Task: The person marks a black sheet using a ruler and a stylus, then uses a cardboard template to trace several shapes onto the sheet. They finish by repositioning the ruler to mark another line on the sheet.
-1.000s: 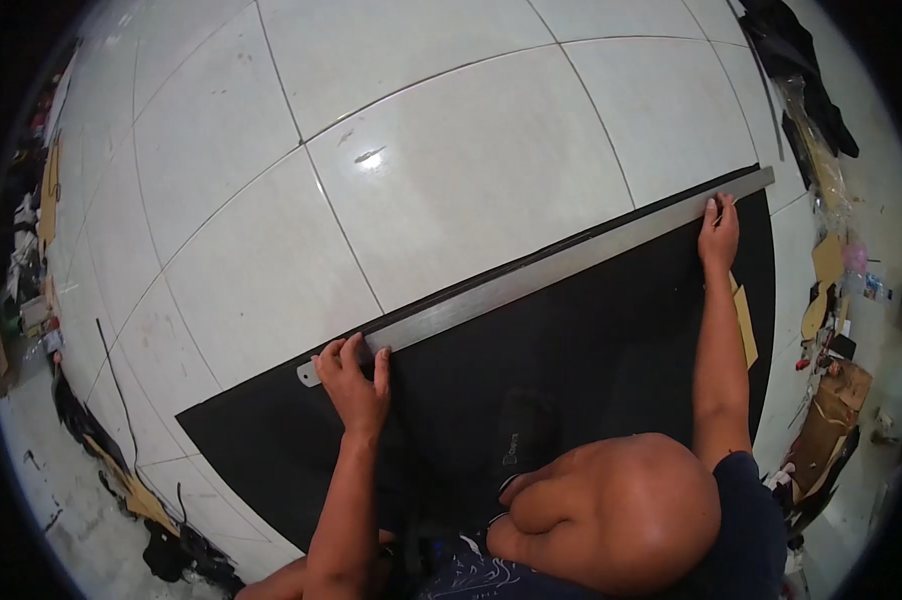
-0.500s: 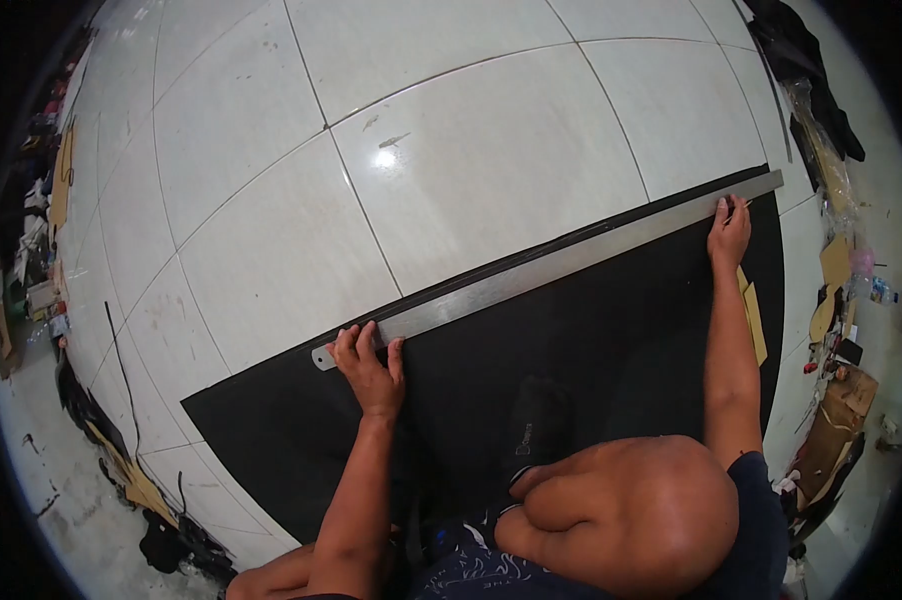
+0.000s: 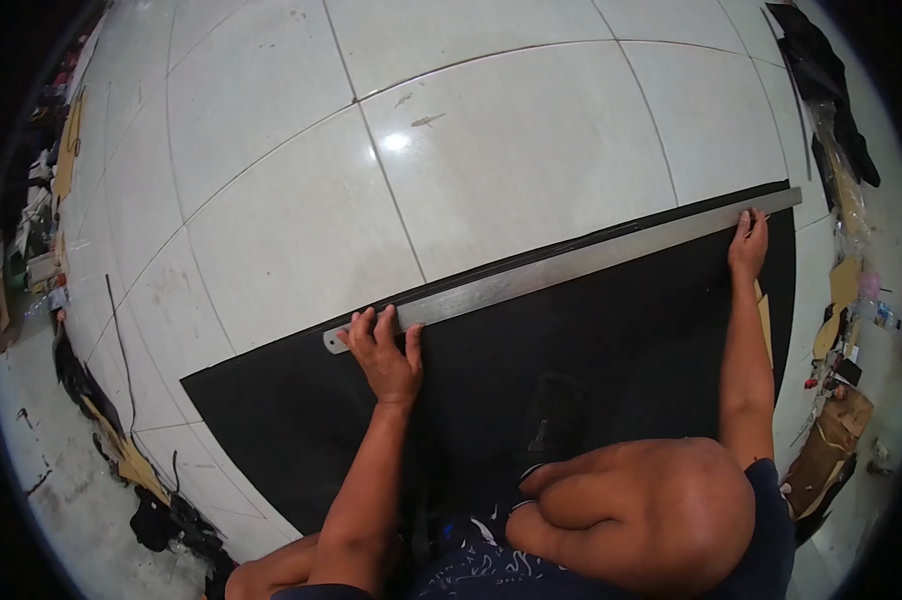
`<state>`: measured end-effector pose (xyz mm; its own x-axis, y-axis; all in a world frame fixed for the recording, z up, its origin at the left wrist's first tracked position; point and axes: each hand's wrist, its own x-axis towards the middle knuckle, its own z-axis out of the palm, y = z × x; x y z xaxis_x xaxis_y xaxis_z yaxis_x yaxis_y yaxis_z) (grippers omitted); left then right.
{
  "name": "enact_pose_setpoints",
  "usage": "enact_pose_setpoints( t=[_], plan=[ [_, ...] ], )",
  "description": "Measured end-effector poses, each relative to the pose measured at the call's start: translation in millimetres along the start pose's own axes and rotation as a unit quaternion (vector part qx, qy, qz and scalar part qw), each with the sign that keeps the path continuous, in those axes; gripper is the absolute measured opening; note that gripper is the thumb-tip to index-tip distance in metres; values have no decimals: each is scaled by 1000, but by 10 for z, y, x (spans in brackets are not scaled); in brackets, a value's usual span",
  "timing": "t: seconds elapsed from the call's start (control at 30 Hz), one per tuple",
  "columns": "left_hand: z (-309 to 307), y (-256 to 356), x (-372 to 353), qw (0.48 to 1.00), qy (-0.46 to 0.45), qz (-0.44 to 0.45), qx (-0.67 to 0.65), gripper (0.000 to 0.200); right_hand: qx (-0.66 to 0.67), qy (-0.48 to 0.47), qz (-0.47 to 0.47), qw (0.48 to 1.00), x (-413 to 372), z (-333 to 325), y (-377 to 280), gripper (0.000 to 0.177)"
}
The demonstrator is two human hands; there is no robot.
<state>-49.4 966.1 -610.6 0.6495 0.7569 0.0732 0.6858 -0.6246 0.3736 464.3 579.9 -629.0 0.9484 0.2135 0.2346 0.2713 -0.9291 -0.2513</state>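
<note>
Holding long metal ruler along far edge of black sheet on floor, with left hand open and spread flat on one end, right hand at other end, grip unclear, perhaps pinching a pen. Probably lining up; next needs firm, even pressure.

Workshop: tiled floor, cardboard scraps

Items present: one left hand, one right hand, one long metal ruler under the fingers of both, and one black sheet beneath both hands.
</note>
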Motion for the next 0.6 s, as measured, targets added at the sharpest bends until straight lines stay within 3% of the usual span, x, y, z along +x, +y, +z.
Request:
enact_pose_setpoints(
  t=[0.23, 0.6],
  plan=[
    [-3, -19, 3, 1000, 4, 19, -10, 46, -4, 44, -45, 998, -90, 14, 12, 41],
    [4, -13, -14, 1000, -4, 9, 4, 48, -36, 51, -36, 997, -83, -29, -80, 43]
  ],
)
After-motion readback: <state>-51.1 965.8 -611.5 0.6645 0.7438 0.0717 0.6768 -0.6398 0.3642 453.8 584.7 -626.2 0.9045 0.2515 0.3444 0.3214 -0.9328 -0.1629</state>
